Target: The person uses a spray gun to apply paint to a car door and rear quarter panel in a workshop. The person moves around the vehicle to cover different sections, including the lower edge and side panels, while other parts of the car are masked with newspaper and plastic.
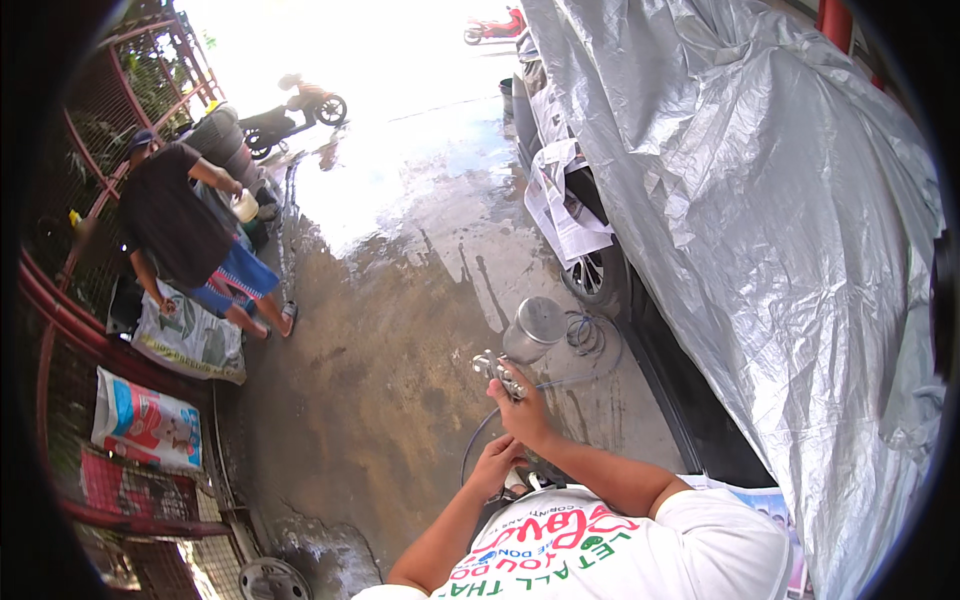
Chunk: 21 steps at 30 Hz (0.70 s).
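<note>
My right hand (524, 412) is wrapped round the handle of a silver spray gun (489, 366), held out over the wet floor. A round metal cup (537, 326) sits right beside the gun's body and appears joined to it. Just below, close to my shirt, my left hand (494, 464) has its fingers drawn together. Whatever it pinches is too small to make out. A thin blue-grey hose (466, 452) loops down past the left hand, and more hose lies coiled (588, 338) on the floor beyond the cup.
A silver cover (740, 200) drapes a vehicle on the right; paper sheets (566, 205) hang above its wheel (590, 275). At left, a person (185, 215) in dark shirt and blue shorts holds a pale container (244, 206) near sacks (188, 335) and a mesh fence. A motorbike (295, 115) stands behind.
</note>
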Available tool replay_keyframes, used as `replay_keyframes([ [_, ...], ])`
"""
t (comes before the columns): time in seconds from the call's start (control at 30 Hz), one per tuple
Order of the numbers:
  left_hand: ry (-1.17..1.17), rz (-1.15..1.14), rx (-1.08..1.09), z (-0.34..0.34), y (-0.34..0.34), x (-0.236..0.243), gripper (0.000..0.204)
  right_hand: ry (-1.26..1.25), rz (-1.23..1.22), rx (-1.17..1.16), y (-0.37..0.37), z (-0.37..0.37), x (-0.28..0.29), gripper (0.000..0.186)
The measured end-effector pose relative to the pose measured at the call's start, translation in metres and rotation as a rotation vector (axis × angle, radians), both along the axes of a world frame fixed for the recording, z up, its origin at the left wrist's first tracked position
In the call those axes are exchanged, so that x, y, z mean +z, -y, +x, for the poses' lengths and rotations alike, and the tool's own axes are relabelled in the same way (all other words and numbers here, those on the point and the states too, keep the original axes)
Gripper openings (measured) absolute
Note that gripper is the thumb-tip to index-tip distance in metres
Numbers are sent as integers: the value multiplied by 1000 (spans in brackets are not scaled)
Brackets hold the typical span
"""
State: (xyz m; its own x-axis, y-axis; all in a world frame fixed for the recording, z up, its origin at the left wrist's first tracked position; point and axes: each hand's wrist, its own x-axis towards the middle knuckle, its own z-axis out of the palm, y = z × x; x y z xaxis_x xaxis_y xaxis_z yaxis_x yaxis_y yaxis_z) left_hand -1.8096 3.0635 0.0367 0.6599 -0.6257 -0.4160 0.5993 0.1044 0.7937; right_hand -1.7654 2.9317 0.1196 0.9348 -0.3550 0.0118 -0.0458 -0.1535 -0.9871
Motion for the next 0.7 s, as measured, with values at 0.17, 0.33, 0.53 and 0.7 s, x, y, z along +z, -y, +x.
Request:
replay_keyframes([
  [0.17, -82, -164, -152, 145, 23, -9, 38, -151, 438, -73, 40, 120, 20, 60],
  [0.33, -66, -170, -138, 292, 39, -33, 33, -40, 172, -168, 58, 260, -9, 59],
  [0.53, 225, 80, -175, 496, 31, 17, 26, -48, 170, -34, 61, 446, 12, 52],
  [0.7, 682, 611, 437, 704, -7, 65, 21, 159, -120, 106, 35, 579, -1, 53],
])
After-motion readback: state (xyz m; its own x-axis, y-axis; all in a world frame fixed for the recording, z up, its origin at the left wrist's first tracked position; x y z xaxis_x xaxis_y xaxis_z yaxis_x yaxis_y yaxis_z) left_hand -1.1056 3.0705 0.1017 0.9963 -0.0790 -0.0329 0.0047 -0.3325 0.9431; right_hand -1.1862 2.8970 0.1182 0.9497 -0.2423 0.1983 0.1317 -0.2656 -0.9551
